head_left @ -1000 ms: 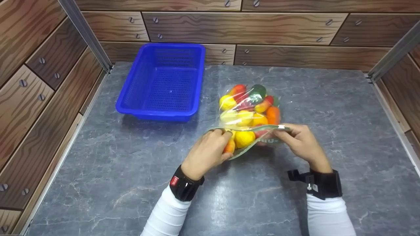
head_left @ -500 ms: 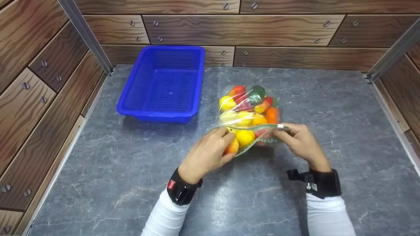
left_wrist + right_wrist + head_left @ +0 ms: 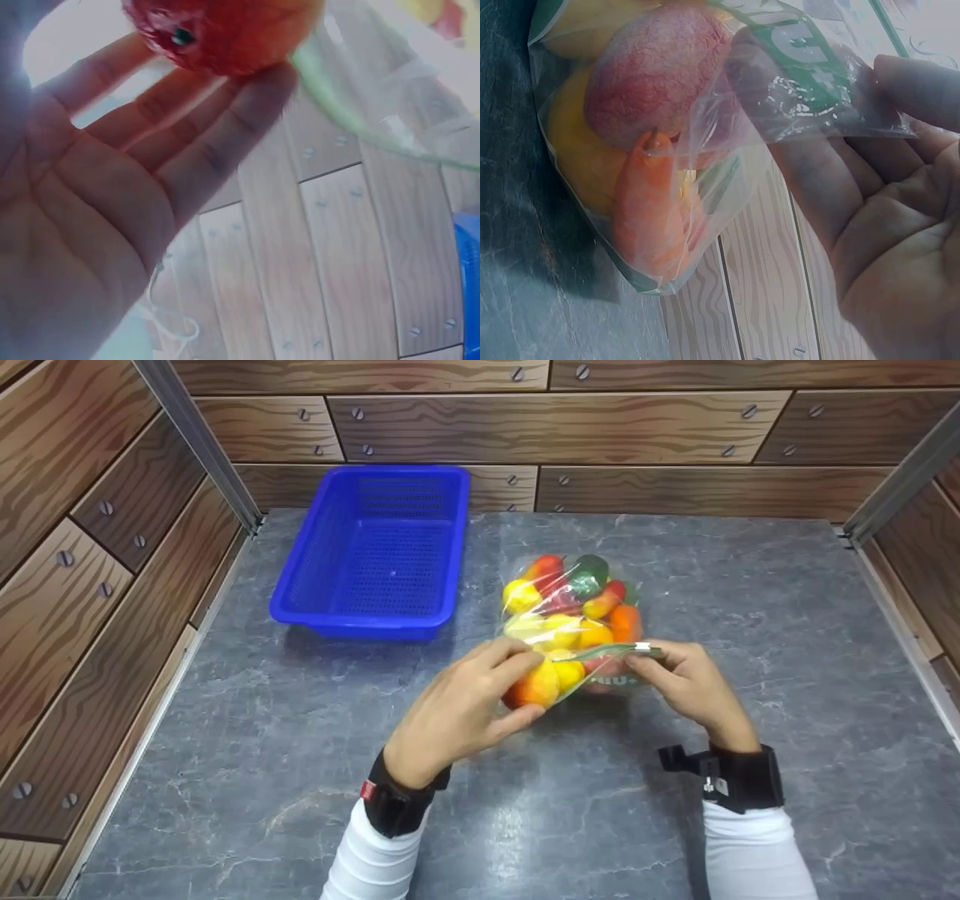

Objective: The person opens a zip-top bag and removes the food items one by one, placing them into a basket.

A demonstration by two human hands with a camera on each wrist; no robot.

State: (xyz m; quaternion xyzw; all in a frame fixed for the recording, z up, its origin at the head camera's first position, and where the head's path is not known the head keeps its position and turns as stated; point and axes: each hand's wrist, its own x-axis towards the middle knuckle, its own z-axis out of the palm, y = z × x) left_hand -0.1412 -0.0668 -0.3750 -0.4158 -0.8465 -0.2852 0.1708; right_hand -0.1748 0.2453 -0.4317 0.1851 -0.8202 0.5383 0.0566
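In the head view my left hand (image 3: 461, 705) grips a red-and-yellow peach (image 3: 538, 686) at the open mouth of a clear zip bag (image 3: 615, 681). The left wrist view shows the peach (image 3: 225, 34) against the fingertips, its small green stem spot facing the camera. My right hand (image 3: 694, 682) pinches the right end of the bag's green zip edge, by the white slider (image 3: 643, 647). Inside the bag lie an avocado (image 3: 589, 575), yellow lemons (image 3: 521, 596) and other fruit. A carrot-like orange piece (image 3: 649, 210) and a dull red mango-like fruit (image 3: 660, 79) show through the plastic.
A blue perforated basket (image 3: 367, 622) with nothing in it stands at the back left of the grey marbled table (image 3: 262, 780). Wood-patterned walls (image 3: 570, 427) enclose the back and both sides.
My left hand has drawn the peach out through the bag's mouth, moving slightly left and up, so more of the peach shows. The right hand keeps its hold on the zip edge.
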